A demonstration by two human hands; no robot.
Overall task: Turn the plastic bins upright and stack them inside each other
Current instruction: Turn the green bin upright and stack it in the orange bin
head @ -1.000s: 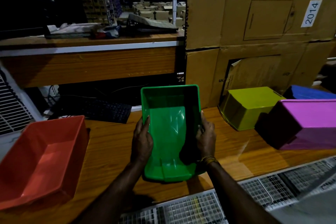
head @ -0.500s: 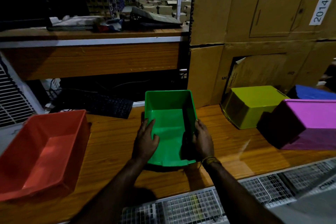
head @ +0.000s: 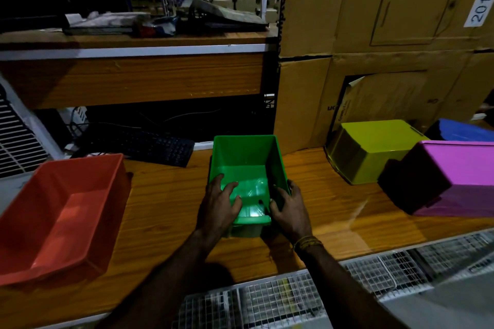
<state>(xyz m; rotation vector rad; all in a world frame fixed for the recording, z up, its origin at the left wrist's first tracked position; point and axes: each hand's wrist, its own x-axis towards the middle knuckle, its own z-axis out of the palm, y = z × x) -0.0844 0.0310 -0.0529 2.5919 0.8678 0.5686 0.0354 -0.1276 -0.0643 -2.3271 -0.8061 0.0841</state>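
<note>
A green bin (head: pixel 247 163) stands upright at the middle of the wooden table (head: pixel 165 205), its opening facing up. My left hand (head: pixel 220 201) grips its left rim with fingers inside the bin. My right hand (head: pixel 290 207) holds the near right corner. An orange bin (head: pixel 61 211) sits upright at the left. At the right, a yellow-green bin (head: pixel 371 149), a magenta bin (head: pixel 449 176) and a blue bin (head: pixel 465 131) lie upside down or tipped.
Large cardboard boxes (head: pixel 387 43) form a wall behind the right bins. A dark keyboard (head: pixel 149 145) lies behind the green bin under a wooden shelf (head: pixel 133 75). Wire mesh racks (head: pixel 294 299) run along the table's near edge.
The green bin was tilted up toward me with its inside facing the camera; both hands have lowered it flat onto the table, opening upward.
</note>
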